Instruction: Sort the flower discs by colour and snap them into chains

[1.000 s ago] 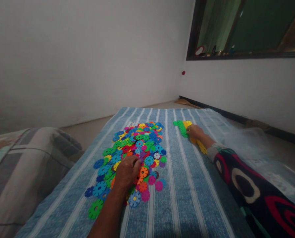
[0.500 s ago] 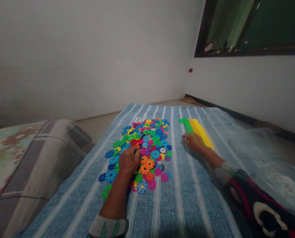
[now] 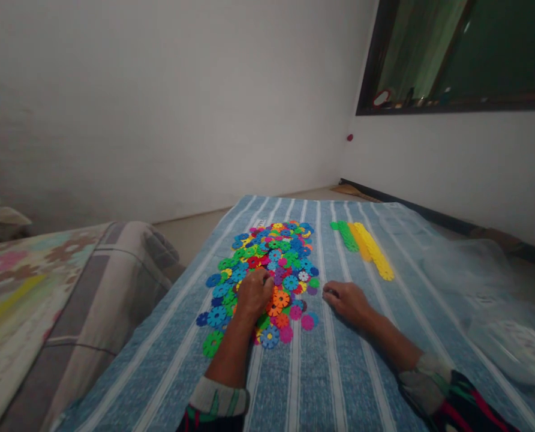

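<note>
A heap of flower-shaped plastic discs (image 3: 289, 282) in many colours lies on a blue striped cloth (image 3: 307, 384). Over the heap's near left part is my left hand (image 3: 255, 294), its fingers curled closed; whatever they may hold is hidden. My right hand (image 3: 346, 300) rests low over the cloth just right of the heap, fingers bent together, and I cannot make out anything in them. Beyond it lie overlapping rows of the same discs: a short green row (image 3: 347, 237), an orange-yellow row (image 3: 361, 243) and a longer yellow row (image 3: 375, 252).
Clear plastic bags (image 3: 510, 336) lie along the cloth's right side. To the left stands something covered with a grey and floral cloth (image 3: 110, 288). A white wall (image 3: 204, 108) rises behind, with a dark-framed window (image 3: 456, 54) at upper right.
My right hand has drawn back from beside the green row, nearer to me and the heap. The left hand stays over the heap, still closed. The view has shifted slightly.
</note>
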`<state>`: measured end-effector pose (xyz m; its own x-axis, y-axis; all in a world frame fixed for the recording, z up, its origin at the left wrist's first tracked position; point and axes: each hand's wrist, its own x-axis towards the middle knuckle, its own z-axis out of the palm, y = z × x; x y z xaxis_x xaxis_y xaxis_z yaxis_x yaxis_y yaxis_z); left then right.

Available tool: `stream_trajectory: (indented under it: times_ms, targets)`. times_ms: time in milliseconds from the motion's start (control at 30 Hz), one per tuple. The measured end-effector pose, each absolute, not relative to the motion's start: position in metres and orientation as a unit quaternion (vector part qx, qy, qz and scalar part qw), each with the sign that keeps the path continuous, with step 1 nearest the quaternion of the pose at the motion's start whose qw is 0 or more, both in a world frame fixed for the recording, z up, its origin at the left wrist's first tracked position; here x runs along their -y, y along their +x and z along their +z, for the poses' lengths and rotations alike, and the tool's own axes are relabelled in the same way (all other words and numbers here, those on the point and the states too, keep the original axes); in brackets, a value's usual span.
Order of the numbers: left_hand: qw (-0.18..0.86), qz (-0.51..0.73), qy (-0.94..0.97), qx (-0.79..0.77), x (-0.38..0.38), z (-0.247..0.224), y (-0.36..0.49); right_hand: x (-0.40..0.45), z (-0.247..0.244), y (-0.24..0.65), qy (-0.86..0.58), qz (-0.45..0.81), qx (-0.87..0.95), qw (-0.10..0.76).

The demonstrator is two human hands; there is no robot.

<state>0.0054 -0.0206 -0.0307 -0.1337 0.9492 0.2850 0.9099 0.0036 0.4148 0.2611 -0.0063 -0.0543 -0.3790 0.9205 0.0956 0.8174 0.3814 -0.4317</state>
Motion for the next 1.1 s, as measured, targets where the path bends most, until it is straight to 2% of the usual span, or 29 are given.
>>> stream_trajectory:
  times_ms: [333,733,1100]
  targets:
    - [0.04,0.386,0.533,-0.752,0.015,-0.032,-0.03,0.005,-0.082,0.265,-0.538,0.164,0.781,0.272]
    - [0.057,0.34,0.571,-0.745,0.014,-0.031,-0.021,0.002,-0.083,0.264,-0.526,0.18,0.776,0.299]
    - [0.022,0.292,0.716,-0.634,0.013,-0.041,0.011,0.0,-0.082,0.264,-0.518,0.201,0.775,0.3]
